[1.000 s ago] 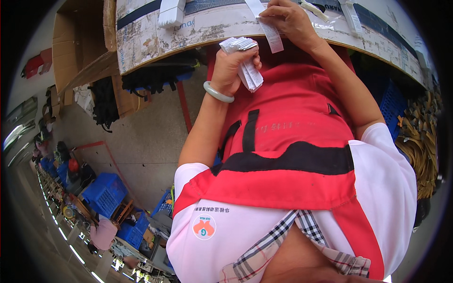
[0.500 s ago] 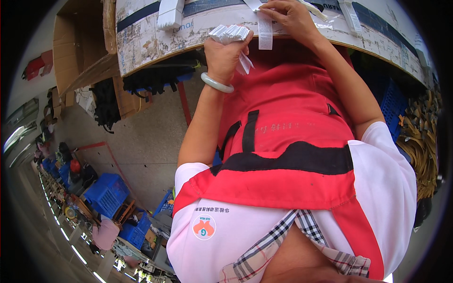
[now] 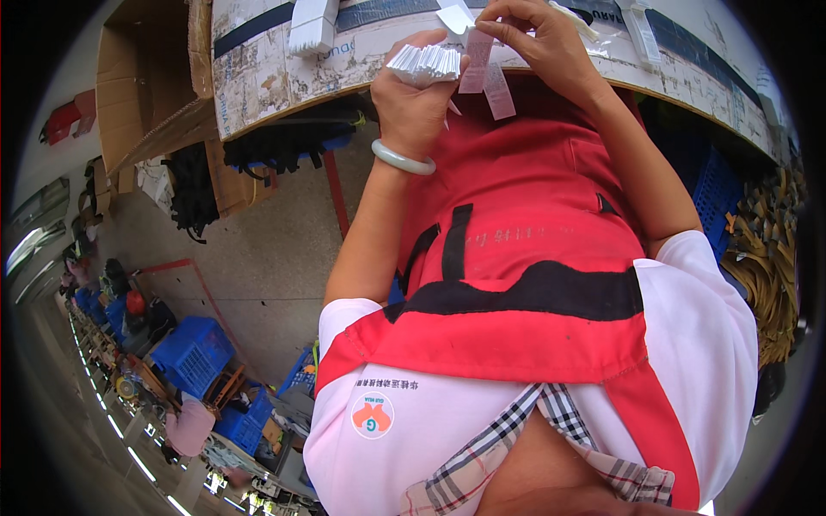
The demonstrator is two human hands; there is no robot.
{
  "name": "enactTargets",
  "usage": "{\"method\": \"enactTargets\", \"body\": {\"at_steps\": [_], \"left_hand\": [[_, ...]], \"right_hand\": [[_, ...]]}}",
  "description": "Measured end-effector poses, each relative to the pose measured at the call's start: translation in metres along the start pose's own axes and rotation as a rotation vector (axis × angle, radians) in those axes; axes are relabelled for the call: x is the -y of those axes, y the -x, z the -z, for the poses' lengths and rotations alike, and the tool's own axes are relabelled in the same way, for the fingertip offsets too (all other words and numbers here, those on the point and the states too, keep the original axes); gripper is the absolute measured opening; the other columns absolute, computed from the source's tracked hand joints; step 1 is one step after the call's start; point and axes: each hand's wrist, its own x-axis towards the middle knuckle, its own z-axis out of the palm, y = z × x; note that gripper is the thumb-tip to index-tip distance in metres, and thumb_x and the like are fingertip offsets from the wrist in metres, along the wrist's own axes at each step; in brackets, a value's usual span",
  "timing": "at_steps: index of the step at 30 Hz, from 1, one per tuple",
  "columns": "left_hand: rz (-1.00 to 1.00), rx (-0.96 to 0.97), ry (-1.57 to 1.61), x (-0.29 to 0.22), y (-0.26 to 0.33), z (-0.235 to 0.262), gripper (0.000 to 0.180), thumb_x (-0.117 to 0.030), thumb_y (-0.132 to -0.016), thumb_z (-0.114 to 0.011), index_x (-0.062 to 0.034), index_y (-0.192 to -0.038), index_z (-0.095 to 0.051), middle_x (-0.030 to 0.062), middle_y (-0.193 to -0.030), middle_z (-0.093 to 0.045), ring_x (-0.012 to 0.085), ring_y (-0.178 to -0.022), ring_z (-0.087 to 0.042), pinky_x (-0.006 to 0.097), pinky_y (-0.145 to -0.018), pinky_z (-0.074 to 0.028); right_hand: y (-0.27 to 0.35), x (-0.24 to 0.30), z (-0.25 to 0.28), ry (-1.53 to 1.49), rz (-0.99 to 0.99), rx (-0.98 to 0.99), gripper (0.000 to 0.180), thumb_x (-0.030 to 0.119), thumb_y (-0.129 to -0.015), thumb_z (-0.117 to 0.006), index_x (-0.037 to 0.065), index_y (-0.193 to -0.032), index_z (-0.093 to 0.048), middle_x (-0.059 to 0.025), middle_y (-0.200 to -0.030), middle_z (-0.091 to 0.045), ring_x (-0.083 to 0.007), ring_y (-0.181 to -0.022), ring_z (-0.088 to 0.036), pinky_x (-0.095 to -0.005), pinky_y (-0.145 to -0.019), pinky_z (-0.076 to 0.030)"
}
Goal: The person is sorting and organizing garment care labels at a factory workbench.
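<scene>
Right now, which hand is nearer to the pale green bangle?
Left. The bangle sits on the left wrist, just below the left hand, which grips a stack of white tags. The right hand is farther away, pinching a pink strip.

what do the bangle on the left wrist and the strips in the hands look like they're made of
The bangle looks like pale green stone or glass, jade perhaps: smooth, glossy, slightly translucent. The stack of strips in the left hand and the strip pinched by the right hand look like thin matte white paper, limp and hanging flat.
</scene>
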Motion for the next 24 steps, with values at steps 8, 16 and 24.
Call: {"method": "enactTargets", "body": {"at_steps": [8,16,24], "left_hand": [[0.061,0.129,0.054,-0.013,0.003,0.006,0.018,0.002,-0.08,-0.072,0.0016,-0.098,-0.07,0.003,-0.078,-0.068,0.0077,-0.066,-0.061,0.022,-0.056,-0.048],[0.086,0.135,0.116,-0.008,0.008,0.01,0.017,-0.002,-0.08,-0.075,0.0019,-0.096,-0.07,0.0022,-0.073,-0.065,0.0081,-0.062,-0.059,0.022,-0.055,-0.046],[0.02,0.109,0.073,-0.002,0.009,0.01,0.016,-0.001,-0.081,-0.074,0.0027,-0.096,-0.069,0.0026,-0.074,-0.066,0.0081,-0.062,-0.059,0.021,-0.056,-0.047]], "right_hand": [[0.02,0.009,0.004,-0.359,-0.114,0.263,0.021,0.016,-0.091,-0.067,0.003,-0.108,-0.066,-0.0063,-0.101,-0.062,-0.0126,-0.088,-0.059,-0.026,-0.078,-0.049],[0.027,0.007,0.001,-0.303,-0.118,0.294,0.02,0.016,-0.095,-0.063,0.001,-0.106,-0.067,0.0011,-0.085,-0.062,-0.0051,-0.076,-0.055,-0.0203,-0.072,-0.049],[0.028,0.021,-0.003,-0.269,-0.123,0.266,0.021,0.017,-0.095,-0.062,0.001,-0.107,-0.067,0.0001,-0.089,-0.065,-0.0065,-0.081,-0.058,-0.0215,-0.076,-0.051]]}}
